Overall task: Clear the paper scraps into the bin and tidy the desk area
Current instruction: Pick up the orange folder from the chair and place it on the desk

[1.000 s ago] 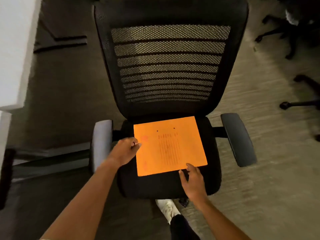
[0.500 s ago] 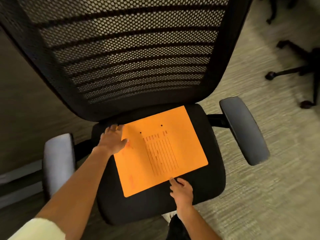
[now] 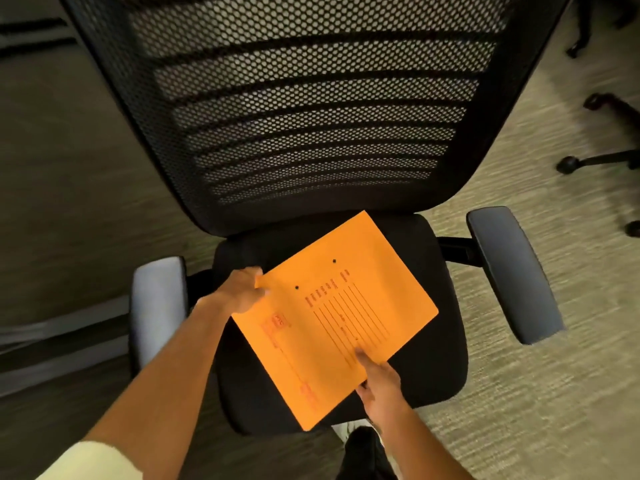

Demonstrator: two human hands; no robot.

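An orange envelope (image 3: 334,315) sits over the black seat cushion (image 3: 440,306) of a mesh-backed office chair (image 3: 294,109), turned at an angle so one corner points toward the backrest and another toward the near edge of the seat. Its face carries a red printed form: a column of short headings, a set of ruled lines, a small boxed mark near the left edge and a line of red text along the near edge, all too small and blurred to read; two small dark holes sit near its far-left side. The left hand (image 3: 240,294) holds the envelope's far-left edge, its grip closed on the paper with the thumb on top. The right hand (image 3: 379,384) pinches the near-right edge, thumb on the printed face and fingers beneath. Grey padded armrests (image 3: 512,271) flank the seat on both sides. The floor (image 3: 519,393) is a pale, ribbed carpet, and the wheeled bases of other chairs (image 3: 595,161) show at the far right.
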